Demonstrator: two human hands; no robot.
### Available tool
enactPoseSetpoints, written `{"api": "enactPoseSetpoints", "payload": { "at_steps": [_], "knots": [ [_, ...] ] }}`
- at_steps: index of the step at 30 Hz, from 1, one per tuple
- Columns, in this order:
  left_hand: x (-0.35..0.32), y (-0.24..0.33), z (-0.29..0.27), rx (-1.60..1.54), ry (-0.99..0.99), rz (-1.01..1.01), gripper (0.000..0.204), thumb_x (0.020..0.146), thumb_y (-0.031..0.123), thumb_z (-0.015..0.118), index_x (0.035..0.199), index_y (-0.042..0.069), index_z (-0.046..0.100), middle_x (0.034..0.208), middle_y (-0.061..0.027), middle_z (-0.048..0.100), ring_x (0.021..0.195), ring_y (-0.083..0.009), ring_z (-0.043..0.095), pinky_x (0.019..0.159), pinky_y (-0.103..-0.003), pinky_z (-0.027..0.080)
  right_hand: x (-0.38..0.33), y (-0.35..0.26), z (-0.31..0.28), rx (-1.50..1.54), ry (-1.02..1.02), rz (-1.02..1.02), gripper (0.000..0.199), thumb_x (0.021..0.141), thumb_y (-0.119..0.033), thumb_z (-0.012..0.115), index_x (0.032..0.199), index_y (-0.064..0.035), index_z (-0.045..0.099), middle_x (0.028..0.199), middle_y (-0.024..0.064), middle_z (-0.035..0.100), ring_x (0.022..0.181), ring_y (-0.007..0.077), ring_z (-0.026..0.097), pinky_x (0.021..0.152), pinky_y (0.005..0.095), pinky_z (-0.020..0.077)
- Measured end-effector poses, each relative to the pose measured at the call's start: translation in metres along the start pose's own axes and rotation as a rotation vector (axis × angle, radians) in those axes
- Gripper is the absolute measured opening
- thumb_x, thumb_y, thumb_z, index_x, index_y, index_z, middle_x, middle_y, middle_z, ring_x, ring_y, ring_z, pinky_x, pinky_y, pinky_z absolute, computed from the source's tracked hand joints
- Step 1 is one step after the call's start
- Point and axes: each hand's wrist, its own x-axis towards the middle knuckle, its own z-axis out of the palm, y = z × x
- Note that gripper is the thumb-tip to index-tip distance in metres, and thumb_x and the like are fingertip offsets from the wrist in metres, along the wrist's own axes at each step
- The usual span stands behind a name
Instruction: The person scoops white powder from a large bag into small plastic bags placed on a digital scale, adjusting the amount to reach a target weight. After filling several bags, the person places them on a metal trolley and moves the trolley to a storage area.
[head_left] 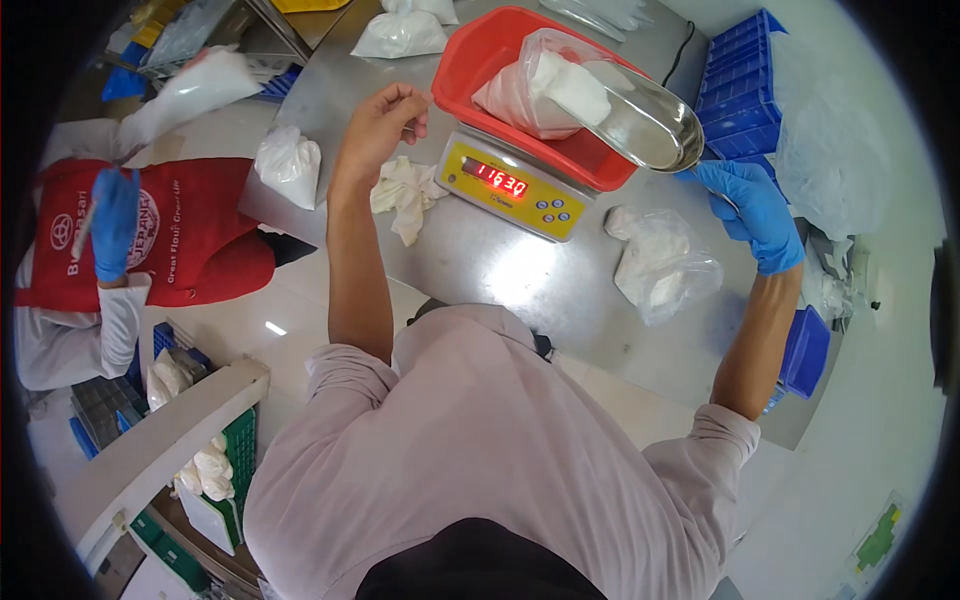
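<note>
My right hand point(755, 210), in a blue glove, grips a metal scoop point(655, 130) by its handle. White powder point(578, 95) lies at the scoop's tip, over the mouth of a clear plastic bag point(510, 95). That bag sits in a red tray point(465, 75) on a yellow digital scale point(515, 190) with a lit red display. My bare left hand point(388, 125) hovers by the tray's left rim, fingers curled in and nothing seen in them. Below it, a crumpled pale cloth point(405, 200) touches the scale's left side.
A clear bag of white powder point(660, 265) lies right of the scale on the steel table point(470, 275). Another bag point(288, 167) stands at the table's left edge. Blue crates point(738, 95) are stacked at the right. A co-worker in a red apron point(190, 230) is at the left.
</note>
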Motion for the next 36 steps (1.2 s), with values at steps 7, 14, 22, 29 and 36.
{"api": "enactPoseSetpoints", "payload": {
  "at_steps": [7,14,22,29,36],
  "knots": [
    [-0.02,-0.009,-0.017,-0.064,0.012,-0.017,0.013,0.088,0.017,0.061,0.09,0.005,0.063,0.073,-0.0003,0.059,0.065,-0.0095,0.055,0.062,-0.024,0.041,-0.01,0.0,0.002,0.012,0.009,0.008,0.026,0.092,-0.025,0.061,0.106,-0.0062,0.072,0.056,-0.0085,0.033,0.045,0.0022,0.023,0.039,0.0221,0.0153],
    [-0.032,-0.009,-0.019,-0.086,0.02,-0.008,0.012,0.088,0.016,0.061,0.089,0.004,0.062,0.073,-0.0007,0.059,0.064,-0.0096,0.054,0.061,-0.023,0.04,-0.02,0.009,0.001,0.051,0.003,0.007,0.028,0.092,-0.028,0.063,0.108,-0.0056,0.071,0.056,-0.009,0.032,0.044,0.0024,0.023,0.039,0.0219,0.0148],
    [-0.04,-0.007,-0.018,-0.072,0.013,0.007,0.011,0.089,0.014,0.059,0.09,0.004,0.063,0.073,-0.0009,0.059,0.065,-0.0098,0.054,0.061,-0.023,0.041,-0.029,0.04,0.0,0.249,-0.03,-0.043,0.03,0.093,-0.024,0.061,0.109,-0.0005,0.069,0.056,-0.0085,0.033,0.043,0.0021,0.024,0.037,0.0213,0.0153],
    [-0.045,0.006,-0.009,-0.046,0.021,0.004,0.011,0.089,0.014,0.059,0.091,0.004,0.063,0.074,-0.0013,0.059,0.066,-0.01,0.054,0.062,-0.023,0.041,-0.041,0.057,-0.001,0.313,-0.068,-0.104,0.031,0.094,-0.023,0.058,0.11,0.0013,0.067,0.055,-0.0073,0.033,0.042,0.0024,0.025,0.037,0.0214,0.0163],
    [-0.051,0.009,0.0,-0.017,0.01,0.015,0.011,0.088,0.015,0.059,0.091,0.004,0.063,0.073,-0.0001,0.058,0.065,-0.01,0.054,0.062,-0.024,0.041,-0.046,0.069,-0.005,0.332,-0.092,-0.144,0.031,0.094,-0.023,0.058,0.11,0.0014,0.067,0.055,-0.0071,0.033,0.042,0.0023,0.024,0.037,0.0213,0.0163]
  ]
}}
